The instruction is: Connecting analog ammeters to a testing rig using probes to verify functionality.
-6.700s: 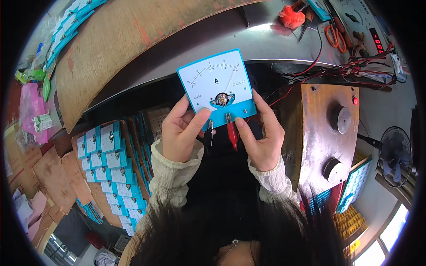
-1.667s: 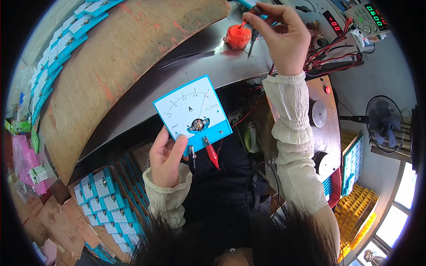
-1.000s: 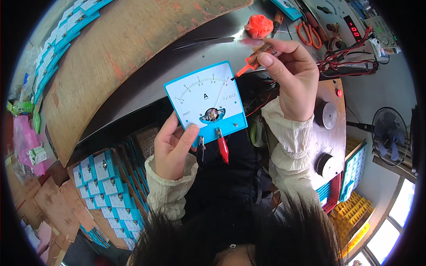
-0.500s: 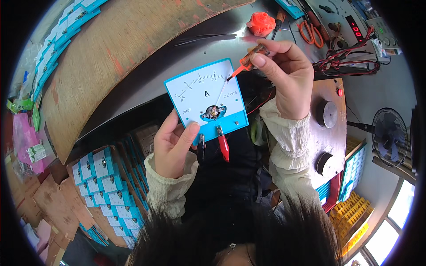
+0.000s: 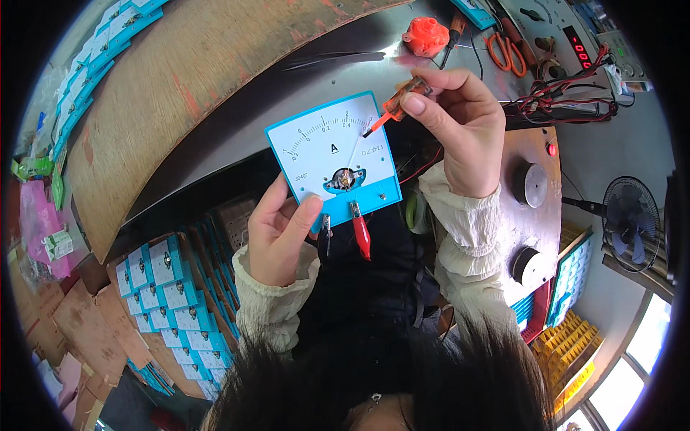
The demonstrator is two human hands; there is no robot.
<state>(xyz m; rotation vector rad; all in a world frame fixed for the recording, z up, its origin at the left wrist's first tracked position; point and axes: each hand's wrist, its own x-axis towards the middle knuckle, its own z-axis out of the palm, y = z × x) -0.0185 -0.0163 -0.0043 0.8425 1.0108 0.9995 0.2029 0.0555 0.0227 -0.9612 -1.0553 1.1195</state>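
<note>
An ammeter (image 5: 329,136) with a white dial and a teal frame is tilted up in front of me. My left hand (image 5: 282,233) grips its lower left corner, thumb on the front and fingers behind. Between the thumb and fingers of my right hand (image 5: 463,118) is a small screwdriver (image 5: 397,105) with an orange handle and shaft. Its dark tip lies by the upper end of the meter's thin needle (image 5: 356,152); whether they touch I cannot tell. A red crocodile clip (image 5: 361,237) and a dark clip (image 5: 328,231) hang from the meter's lower edge.
A curved wooden board (image 5: 165,93) borders the metal bench. Beyond my right hand are an orange lump (image 5: 425,37), orange scissors (image 5: 506,54), red and black leads (image 5: 550,100) and an instrument with a lit display (image 5: 576,47). Stacked meters (image 5: 169,309) stand at lower left; a fan (image 5: 631,221) is at right.
The screwdriver's tip has shifted slightly down and left over the dial, beside the needle's end. My left hand and the meter have hardly moved. The lit display reads differently.
</note>
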